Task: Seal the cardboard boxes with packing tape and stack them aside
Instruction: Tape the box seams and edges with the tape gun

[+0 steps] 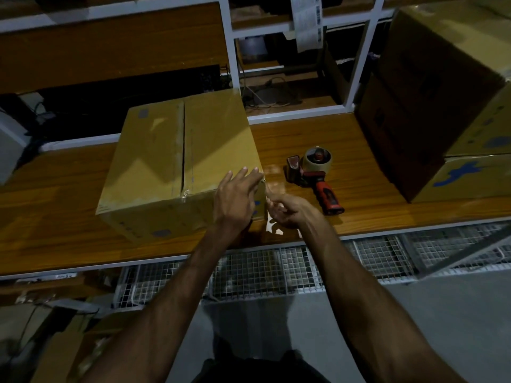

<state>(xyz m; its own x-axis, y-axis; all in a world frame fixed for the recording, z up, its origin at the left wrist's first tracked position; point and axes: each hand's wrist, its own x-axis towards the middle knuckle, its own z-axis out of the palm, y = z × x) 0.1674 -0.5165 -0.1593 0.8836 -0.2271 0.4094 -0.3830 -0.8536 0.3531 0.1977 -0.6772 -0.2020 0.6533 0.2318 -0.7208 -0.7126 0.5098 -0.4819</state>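
Left hand [235, 197]: fingers straight and spread, laid flat against the near right corner of the cardboard box [179, 150], fingertips up on the top edge. Holding nothing, only pressing.

Right hand [287, 211]: just right of the left hand, close to the same corner, fingers curled inward. Seems to pinch a strip of clear tape [269, 189] running up from the fingers to the box corner, but the strip is faint and the grip not fully certain in the dim light.

Box: directly ahead of and left of both hands, standing on the wooden surface [318, 134], top flaps closed, middle seam running away from the hands, shiny tape visible along the seam and over its near end.

Tape dispenser [315, 178]: lying on the surface just right of the right hand and a little farther away, not touched by any hand; red and black handle pointing toward the near right, roll at the far end.

Stacked boxes [442, 106]: well to the right of the right hand, at the right end of the surface, one upon another, blue marks on the lighter faces.

Wire mesh [276, 269]: below the near edge of the surface, under both forearms.
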